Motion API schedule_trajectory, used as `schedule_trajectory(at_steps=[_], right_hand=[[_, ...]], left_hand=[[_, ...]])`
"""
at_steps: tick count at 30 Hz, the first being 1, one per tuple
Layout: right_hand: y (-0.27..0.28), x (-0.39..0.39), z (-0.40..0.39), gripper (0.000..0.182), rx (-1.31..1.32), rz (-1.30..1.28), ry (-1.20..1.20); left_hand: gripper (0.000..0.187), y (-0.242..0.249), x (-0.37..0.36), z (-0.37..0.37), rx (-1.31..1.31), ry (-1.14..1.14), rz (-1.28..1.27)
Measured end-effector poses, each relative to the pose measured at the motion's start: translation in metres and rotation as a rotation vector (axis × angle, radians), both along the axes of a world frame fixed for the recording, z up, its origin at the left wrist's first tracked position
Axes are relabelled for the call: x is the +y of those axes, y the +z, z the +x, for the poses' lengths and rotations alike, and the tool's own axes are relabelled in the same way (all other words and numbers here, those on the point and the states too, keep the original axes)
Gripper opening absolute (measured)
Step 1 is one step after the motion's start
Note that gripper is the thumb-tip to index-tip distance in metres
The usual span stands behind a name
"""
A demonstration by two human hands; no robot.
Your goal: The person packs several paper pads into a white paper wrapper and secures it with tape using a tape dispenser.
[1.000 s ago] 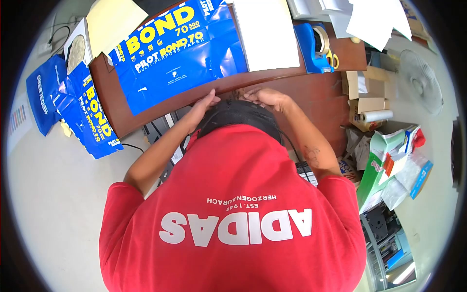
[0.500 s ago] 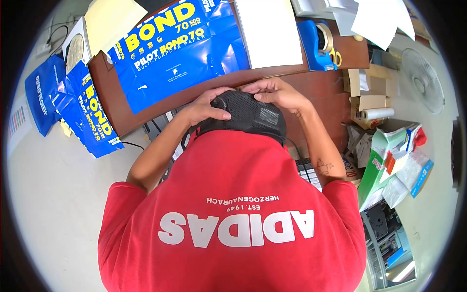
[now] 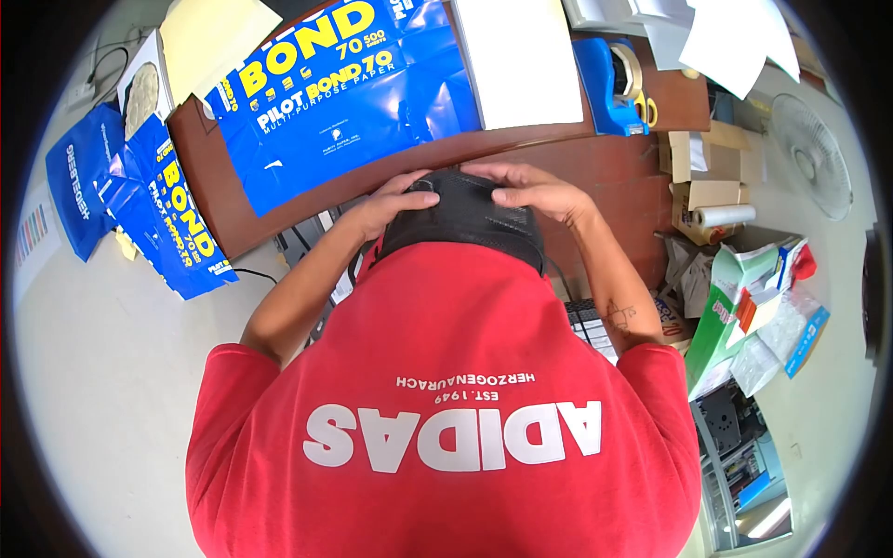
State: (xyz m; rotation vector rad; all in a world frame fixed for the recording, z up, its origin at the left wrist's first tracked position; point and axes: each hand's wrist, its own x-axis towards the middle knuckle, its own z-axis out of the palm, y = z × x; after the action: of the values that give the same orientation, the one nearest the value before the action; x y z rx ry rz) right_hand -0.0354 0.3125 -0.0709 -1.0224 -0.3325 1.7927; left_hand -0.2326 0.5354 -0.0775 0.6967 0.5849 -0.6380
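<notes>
Black item [image 3: 463,212] btwn my hands, just past my red shirt [image 3: 456,321], long axis running L-R! L hand [image 3: 383,208] gripping one side, R hand [image 3: 551,193] the other, thumbs on top, fingertips hidden; neither hand's clearly nearer.

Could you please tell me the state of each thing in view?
Left hand: holding black fabric
Right hand: holding black fabric
Blue wrapper: creased, spread on the desk
White paper: flat, stacked
Tape dispenser: loaded
Scissors: blades hidden
Fan: running or not, unclear
Cardboard box: open
</notes>
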Motion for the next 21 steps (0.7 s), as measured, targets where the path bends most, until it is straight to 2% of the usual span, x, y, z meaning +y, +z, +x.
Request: schedule_trajectory(at_steps=[2, 4, 5, 6, 9, 10, 12, 13, 14, 16, 17, 18, 21], right_hand=[[-0.011, -0.006, -0.008, 0.095, -0.024, -0.051, 0.149], [-0.022, -0.009, -0.019, 0.100, -0.024, -0.076, 0.191], [-0.026, -0.009, -0.023, 0.105, -0.025, -0.098, 0.234], [-0.025, -0.009, -0.024, 0.103, 0.003, -0.115, 0.256], [-0.046, -0.010, -0.026, 0.103, 0.156, -0.128, 0.277], [-0.032, -0.004, -0.024, 0.096, 0.163, -0.238, 0.286], [-0.016, 0.008, -0.020, 0.093, 0.158, -0.330, 0.326], [-0.014, 0.011, -0.018, 0.090, 0.147, -0.423, 0.365], [-0.028, 0.008, -0.023, 0.085, 0.182, -0.400, 0.274], [-0.036, 0.010, -0.017, 0.085, 0.260, -0.420, 0.254], [-0.039, 0.011, -0.014, 0.085, 0.338, -0.438, 0.234], [-0.033, 0.016, -0.019, 0.075, 0.215, -0.524, 0.164], [-0.046, 0.002, -0.026, 0.067, 0.132, -0.420, 0.146]], left_hand=[[0.094, -0.008, -0.004, -0.014, -0.016, 0.035, -0.017], [0.097, -0.017, -0.007, -0.028, -0.031, 0.071, -0.034], [0.097, -0.021, -0.008, -0.035, -0.139, 0.027, -0.018], [0.097, -0.020, -0.008, -0.036, -0.247, -0.018, -0.002], [0.086, -0.015, -0.012, -0.037, -0.178, -0.098, 0.146], [0.086, -0.010, -0.013, -0.033, -0.174, -0.097, 0.147], [0.088, -0.005, -0.014, -0.025, 0.091, -0.060, 0.185], [0.088, -0.008, -0.014, -0.026, 0.089, -0.060, 0.186], [0.086, -0.012, -0.015, -0.027, 0.111, -0.052, 0.198], [0.084, -0.006, -0.017, -0.026, 0.134, -0.037, 0.211], [0.073, -0.003, -0.017, -0.023, 0.150, -0.042, 0.255], [0.062, 0.001, -0.017, -0.021, 0.166, -0.048, 0.298], [0.062, -0.002, -0.018, -0.024, 0.150, -0.030, 0.266]])
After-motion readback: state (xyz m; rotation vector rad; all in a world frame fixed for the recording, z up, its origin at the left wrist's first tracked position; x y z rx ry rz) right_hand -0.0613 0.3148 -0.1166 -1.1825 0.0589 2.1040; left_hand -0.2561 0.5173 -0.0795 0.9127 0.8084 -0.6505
